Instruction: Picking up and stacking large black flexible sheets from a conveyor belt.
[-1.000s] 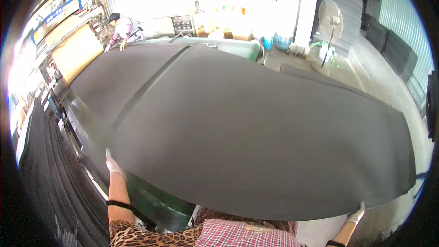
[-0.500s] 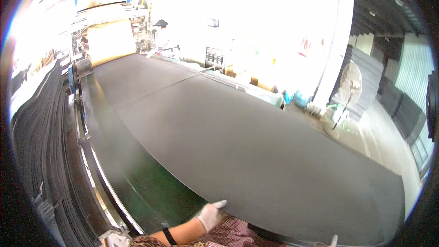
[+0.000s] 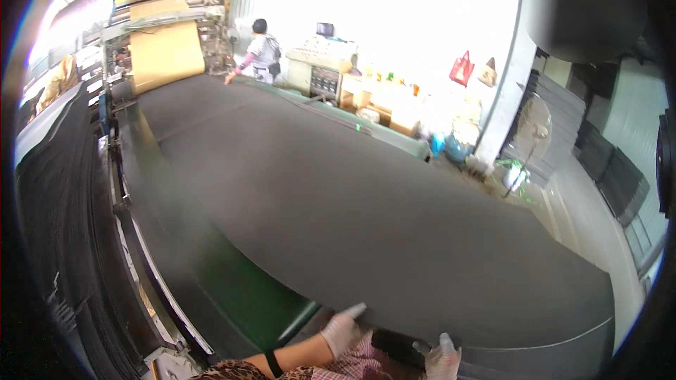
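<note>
A wide dark grey sheet stretches from the far machine to just in front of me. My left hand, in a pale glove, pinches its near left edge, thumb on top and the other fingers hidden below. My right hand, gloved too, is at the near edge a little to the right; its thumb rests over the sheet. Beneath the sheet's left side shows a green conveyor belt, its rounded end close to my left hand. A pale line runs across the sheet right of my right hand.
A tall stack of dark sheets stands along the left, beyond a metal rail. The far machine carries a yellowish roll. Another person stands beside it, an arm toward the sheet. A standing fan is at the right.
My right hand has come further into view and moved left, closer to my left hand. The belt's rounded end now shows. The head view has shifted, and the background is less washed out.
</note>
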`<control>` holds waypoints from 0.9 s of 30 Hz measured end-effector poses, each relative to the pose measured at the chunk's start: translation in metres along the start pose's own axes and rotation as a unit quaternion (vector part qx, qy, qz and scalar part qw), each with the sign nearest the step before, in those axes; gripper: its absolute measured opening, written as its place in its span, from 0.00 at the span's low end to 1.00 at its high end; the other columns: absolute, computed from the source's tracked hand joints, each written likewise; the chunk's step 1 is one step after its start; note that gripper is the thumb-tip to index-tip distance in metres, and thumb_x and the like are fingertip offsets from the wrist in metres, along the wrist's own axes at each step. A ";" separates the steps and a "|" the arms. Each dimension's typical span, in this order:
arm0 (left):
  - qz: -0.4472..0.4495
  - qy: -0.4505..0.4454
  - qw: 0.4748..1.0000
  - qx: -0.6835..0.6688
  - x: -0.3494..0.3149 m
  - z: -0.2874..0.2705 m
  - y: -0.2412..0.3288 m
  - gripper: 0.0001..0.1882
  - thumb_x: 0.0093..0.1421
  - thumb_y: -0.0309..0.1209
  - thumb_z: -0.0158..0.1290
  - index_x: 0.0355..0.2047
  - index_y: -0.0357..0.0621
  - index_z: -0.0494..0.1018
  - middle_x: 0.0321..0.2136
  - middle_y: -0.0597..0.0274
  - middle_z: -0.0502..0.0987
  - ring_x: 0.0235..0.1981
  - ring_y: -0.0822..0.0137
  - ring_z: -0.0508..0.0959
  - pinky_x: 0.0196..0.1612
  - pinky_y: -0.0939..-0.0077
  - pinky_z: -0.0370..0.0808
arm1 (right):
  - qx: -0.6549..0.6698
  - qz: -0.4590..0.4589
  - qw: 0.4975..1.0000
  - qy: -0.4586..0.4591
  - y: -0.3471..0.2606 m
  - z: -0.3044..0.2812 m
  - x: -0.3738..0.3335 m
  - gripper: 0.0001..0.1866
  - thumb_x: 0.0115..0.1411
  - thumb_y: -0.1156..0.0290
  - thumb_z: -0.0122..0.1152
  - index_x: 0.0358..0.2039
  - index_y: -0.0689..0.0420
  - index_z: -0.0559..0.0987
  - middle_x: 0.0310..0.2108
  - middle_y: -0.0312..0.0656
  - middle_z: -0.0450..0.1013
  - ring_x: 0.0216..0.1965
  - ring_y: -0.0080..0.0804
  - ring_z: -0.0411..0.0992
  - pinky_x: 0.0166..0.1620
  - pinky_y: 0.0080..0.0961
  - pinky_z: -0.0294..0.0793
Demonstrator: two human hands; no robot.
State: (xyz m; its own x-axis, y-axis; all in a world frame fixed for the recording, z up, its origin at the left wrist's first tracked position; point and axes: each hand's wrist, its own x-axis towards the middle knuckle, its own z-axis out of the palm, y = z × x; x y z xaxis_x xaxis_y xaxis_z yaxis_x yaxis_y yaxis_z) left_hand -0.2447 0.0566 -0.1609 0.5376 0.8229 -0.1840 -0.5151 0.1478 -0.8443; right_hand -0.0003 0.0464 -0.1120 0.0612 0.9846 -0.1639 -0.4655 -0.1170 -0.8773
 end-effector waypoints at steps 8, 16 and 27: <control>0.086 -0.087 0.967 0.223 -0.009 0.024 0.036 0.23 0.64 0.37 0.44 0.57 0.41 0.60 0.60 0.56 0.61 0.60 0.58 0.59 0.66 0.63 0.51 | 0.036 -0.058 0.997 0.037 -0.050 -0.101 0.029 0.28 0.60 0.58 0.49 0.58 0.59 0.63 0.55 0.47 0.63 0.56 0.46 0.62 0.53 0.50 0.64; 0.304 0.181 0.516 0.780 0.007 -0.032 -0.044 0.11 0.62 0.38 0.51 0.38 0.44 0.71 0.29 0.64 0.70 0.23 0.75 0.67 0.24 0.80 0.69 | -0.369 0.062 0.884 -0.280 0.078 -0.051 0.042 0.26 0.62 0.54 0.51 0.55 0.57 0.69 0.54 0.50 0.67 0.57 0.33 0.65 0.57 0.21 0.63; 0.547 0.098 0.668 0.495 -0.101 0.033 0.201 0.21 0.65 0.34 0.45 0.53 0.32 0.62 0.46 0.49 0.71 0.46 0.63 0.73 0.48 0.76 0.77 | -0.813 -0.156 0.526 -0.197 0.068 -0.259 0.132 0.35 0.45 0.54 0.68 0.54 0.51 0.70 0.58 0.42 0.61 0.60 0.40 0.58 0.59 0.37 0.60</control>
State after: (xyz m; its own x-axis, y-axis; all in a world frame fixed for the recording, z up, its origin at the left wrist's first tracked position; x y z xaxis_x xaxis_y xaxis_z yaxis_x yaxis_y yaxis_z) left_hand -0.4244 0.0210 -0.2952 -0.4954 0.6619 -0.5625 -0.8076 -0.1124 0.5790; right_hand 0.2045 0.1350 -0.3103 -0.4264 0.9017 -0.0717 0.9017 0.4174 -0.1126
